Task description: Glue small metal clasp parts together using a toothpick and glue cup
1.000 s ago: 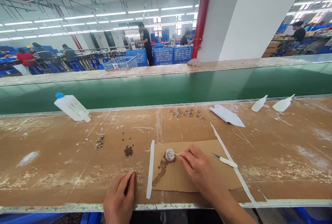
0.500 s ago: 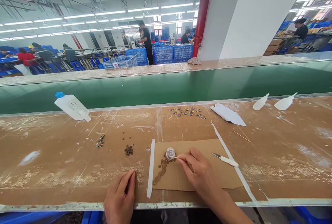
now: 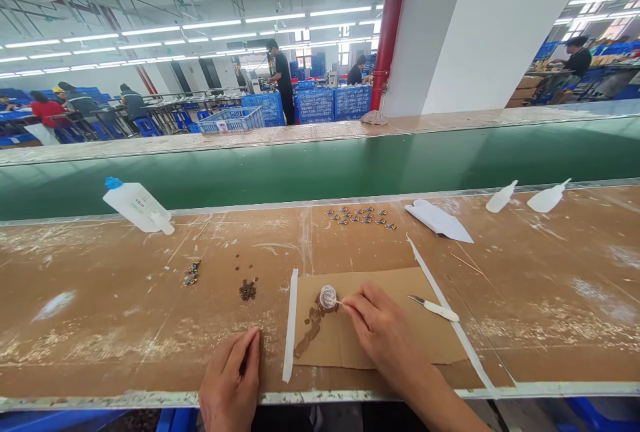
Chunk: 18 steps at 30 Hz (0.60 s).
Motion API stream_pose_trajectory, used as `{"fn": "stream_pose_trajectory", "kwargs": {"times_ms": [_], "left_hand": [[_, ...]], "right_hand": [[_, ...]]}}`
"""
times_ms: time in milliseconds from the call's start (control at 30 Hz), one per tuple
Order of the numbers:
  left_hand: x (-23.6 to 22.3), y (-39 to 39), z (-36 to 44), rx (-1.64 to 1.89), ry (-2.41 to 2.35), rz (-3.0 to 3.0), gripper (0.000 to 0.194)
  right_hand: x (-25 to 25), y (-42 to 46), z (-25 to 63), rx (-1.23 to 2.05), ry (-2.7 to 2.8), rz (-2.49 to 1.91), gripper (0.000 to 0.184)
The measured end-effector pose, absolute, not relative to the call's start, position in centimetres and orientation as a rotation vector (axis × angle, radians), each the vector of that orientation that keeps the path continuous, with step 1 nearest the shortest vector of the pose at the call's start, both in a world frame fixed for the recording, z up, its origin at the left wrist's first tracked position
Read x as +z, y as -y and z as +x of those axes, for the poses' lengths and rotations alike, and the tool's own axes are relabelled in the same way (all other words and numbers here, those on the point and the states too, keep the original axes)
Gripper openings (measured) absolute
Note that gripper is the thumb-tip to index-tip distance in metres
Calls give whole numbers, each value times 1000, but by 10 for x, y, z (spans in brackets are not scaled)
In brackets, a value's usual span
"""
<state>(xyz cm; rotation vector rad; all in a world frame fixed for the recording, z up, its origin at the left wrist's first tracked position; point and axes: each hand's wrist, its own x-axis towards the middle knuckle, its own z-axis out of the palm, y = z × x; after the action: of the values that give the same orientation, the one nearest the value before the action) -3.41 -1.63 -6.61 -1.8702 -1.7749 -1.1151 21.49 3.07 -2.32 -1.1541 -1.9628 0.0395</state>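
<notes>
My right hand (image 3: 383, 325) pinches a thin pale stick (image 3: 340, 302) over a piece of cardboard (image 3: 360, 345). The stick's far end meets a small round container (image 3: 327, 297) smeared with white stuff; whether it dips inside is too small to tell. A dark brown stain (image 3: 309, 333) spreads on the cardboard beside the container. At the table's front edge rests my left hand (image 3: 231, 375), fingers curled and pressed together, with nothing visible in them. Ahead of it lie a pile of small dark rings (image 3: 247, 290) and a cluster of small blue-and-gold parts (image 3: 192, 273).
White tape strips (image 3: 290, 325) flank the cardboard. A white-handled knife (image 3: 435, 309) lies on its right side. Farther back are several spread blue-and-gold parts (image 3: 360, 215), folded white paper (image 3: 439, 220), a blue-capped bottle (image 3: 137, 207) and two white squeeze bottles (image 3: 549, 197). Beyond runs a green belt (image 3: 300, 169).
The stick has tilted slightly at the small container, with my right hand almost in place. My left hand stays where it was.
</notes>
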Motion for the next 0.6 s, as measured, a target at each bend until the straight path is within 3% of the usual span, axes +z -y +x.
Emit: {"fn": "stream_pose_trajectory", "kwargs": {"times_ms": [600], "left_hand": [[-63,17,-32,-1128,1748,-1887,22]], "right_hand": [[-31,-30,208,121,1881,-1138,25]]}}
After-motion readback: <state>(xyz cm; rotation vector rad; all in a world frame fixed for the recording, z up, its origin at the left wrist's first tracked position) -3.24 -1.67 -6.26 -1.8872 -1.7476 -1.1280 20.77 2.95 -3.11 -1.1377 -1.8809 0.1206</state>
